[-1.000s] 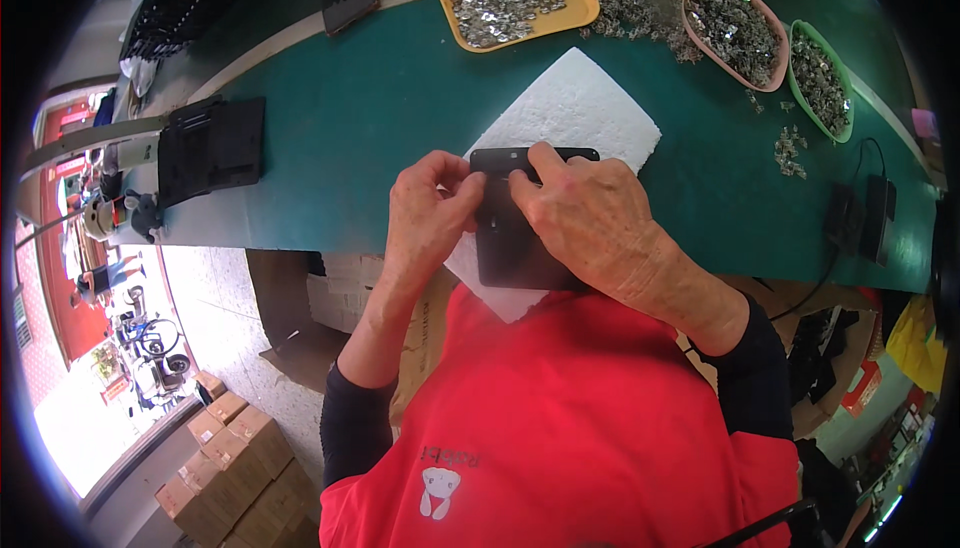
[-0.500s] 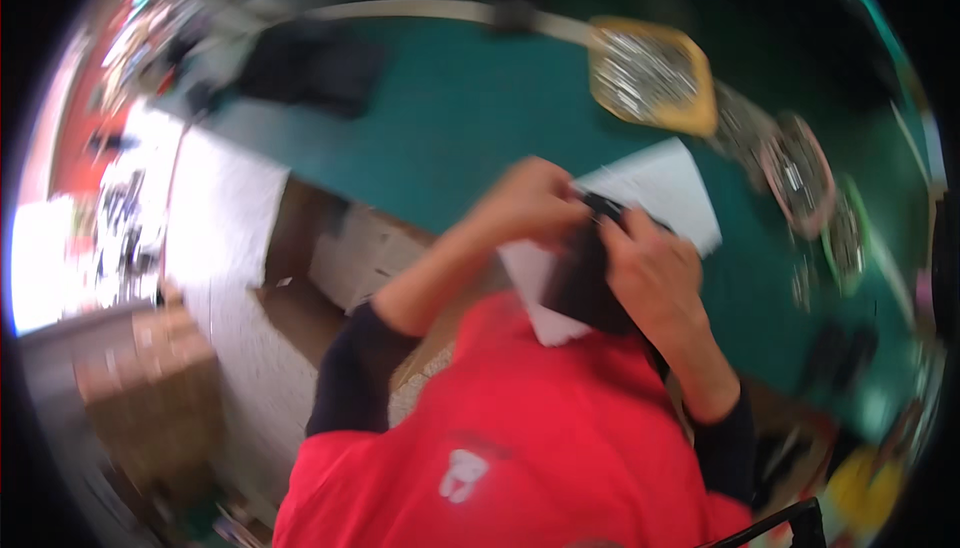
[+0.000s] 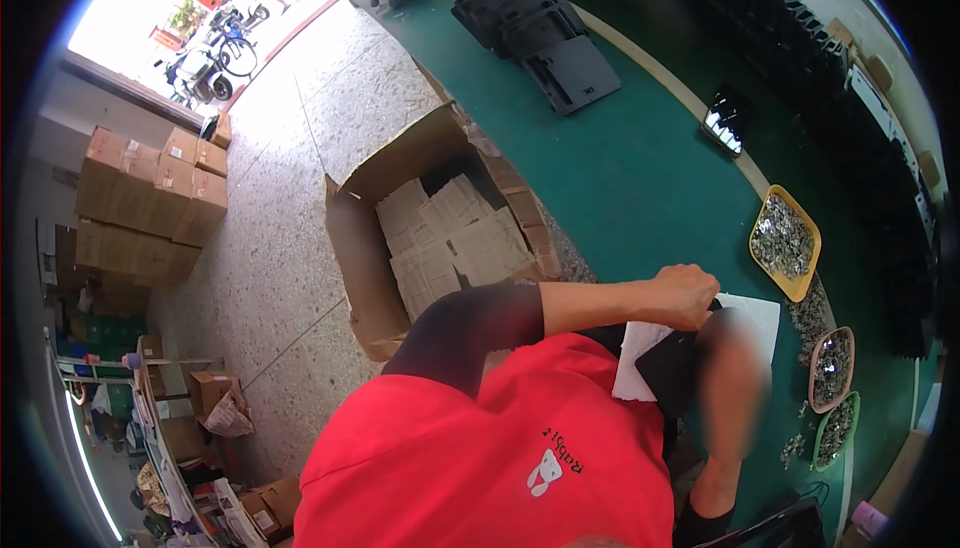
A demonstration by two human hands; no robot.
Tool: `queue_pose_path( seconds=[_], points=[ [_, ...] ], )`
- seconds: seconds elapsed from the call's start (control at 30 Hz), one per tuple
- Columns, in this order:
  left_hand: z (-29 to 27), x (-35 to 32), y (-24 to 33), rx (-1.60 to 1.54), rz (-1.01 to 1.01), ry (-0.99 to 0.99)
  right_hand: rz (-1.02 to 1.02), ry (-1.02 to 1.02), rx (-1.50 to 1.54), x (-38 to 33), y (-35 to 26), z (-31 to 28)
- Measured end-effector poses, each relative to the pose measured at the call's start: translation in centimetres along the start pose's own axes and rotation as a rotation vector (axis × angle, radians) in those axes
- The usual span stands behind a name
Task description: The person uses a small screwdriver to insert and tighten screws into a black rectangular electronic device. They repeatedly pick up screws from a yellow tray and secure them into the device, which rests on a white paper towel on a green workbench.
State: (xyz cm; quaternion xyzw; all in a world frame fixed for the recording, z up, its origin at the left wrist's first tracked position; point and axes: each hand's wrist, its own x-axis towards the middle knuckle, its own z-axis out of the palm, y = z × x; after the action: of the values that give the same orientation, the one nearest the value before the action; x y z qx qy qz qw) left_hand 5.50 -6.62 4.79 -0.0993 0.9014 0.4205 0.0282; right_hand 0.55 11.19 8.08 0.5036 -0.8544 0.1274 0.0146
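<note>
A black flat plastic piece [image 3: 667,370] lies tilted over a white sheet [image 3: 757,320] at the edge of the green table. My left hand [image 3: 684,295] is closed at the far edge of the black piece, with its fingers bent under and partly hidden. Over the near right side of the same piece is my right hand [image 3: 731,373], smeared by blur, so its fingers do not show clearly.
An open carton [image 3: 350,248] holding cardboard-wrapped packs stands left of the table [image 3: 640,188]. Dark plastic panels [image 3: 572,73] are stacked at the far end. Small metal parts fill a yellow tray [image 3: 783,245], a pink tray [image 3: 832,368] and a green tray [image 3: 838,433]. Boxes [image 3: 150,188] stand farther left.
The view has swung left, so the hands and table sit farther right and the carton and floor show more. Both hands remain at the black piece on the white sheet.
</note>
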Motion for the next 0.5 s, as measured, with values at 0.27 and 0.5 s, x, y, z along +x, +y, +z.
queue_pose_path(
  seconds=[0.27, 0.5],
  points=[
    [4.1, 0.2, 0.0, -0.428, -0.061, 0.332, 0.063, -0.046, 0.09, -0.3, 0.1, -0.9],
    [3.1, -1.5, -0.8, -0.582, -0.159, 0.158, 0.082, -0.159, 0.129, 0.0, 2.1, -1.7]
  ],
)
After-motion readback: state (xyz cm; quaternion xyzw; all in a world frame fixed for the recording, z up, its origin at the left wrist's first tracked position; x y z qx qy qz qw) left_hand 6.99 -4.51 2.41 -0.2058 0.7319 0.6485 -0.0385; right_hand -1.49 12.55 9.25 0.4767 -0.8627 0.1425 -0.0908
